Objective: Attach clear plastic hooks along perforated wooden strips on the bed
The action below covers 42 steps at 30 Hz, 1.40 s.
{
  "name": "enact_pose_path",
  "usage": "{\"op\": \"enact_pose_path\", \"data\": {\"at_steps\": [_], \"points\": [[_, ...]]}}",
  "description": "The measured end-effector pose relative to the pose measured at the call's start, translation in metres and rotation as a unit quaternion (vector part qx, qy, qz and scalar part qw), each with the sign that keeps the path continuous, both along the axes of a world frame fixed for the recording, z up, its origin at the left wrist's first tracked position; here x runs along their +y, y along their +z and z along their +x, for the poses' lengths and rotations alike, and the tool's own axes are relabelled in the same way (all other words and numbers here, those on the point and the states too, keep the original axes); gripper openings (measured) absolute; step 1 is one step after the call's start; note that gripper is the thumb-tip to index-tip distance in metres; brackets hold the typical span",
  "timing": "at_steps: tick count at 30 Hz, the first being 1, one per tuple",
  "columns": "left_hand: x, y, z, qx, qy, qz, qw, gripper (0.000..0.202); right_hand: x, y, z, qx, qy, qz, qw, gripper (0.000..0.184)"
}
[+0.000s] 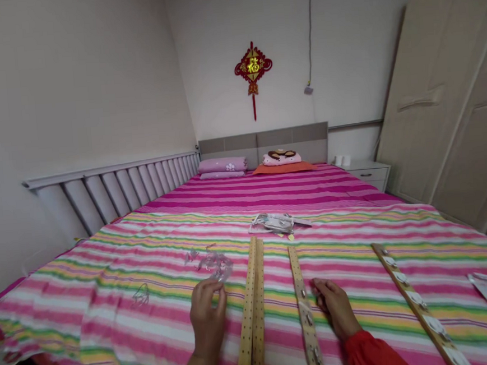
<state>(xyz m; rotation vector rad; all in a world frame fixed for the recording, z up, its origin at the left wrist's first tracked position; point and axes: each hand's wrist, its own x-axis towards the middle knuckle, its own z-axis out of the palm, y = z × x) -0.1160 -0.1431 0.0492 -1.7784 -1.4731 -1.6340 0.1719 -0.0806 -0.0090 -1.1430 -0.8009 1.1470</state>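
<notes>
left hand (207, 314): fingers curled, pinched a clear plastic piece (215, 267) on the striped bedspread (123, 321).
right hand (335, 306): loosely curled, fingertips touched the middle wooden strip (304, 307), just beside it.

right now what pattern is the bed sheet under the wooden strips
Horizontal stripes in pink, magenta, white, yellow and green on the bed sheet, clearest in the head view.
</notes>
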Motion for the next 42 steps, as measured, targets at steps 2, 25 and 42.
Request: {"op": "enact_pose_path", "data": {"at_steps": [2, 25, 42], "points": [[-0.005, 0.01, 0.023, 0.053, -0.039, 0.037, 0.997, 0.013, -0.009, 0.014, -0.007, -0.007, 0.016, 0.016, 1.0, 0.038], [-0.01, 0.016, 0.135, 0.021, -0.251, -0.139, 0.958, 0.019, -0.043, 0.063, -0.008, 0.073, 0.1, 0.042, 0.991, 0.026], [0.124, -0.015, 0.161, -0.349, -0.326, -0.449, 0.755, 0.012, 0.052, 0.019, 0.013, 0.01, 0.098, -0.002, 0.995, 0.024]]}}
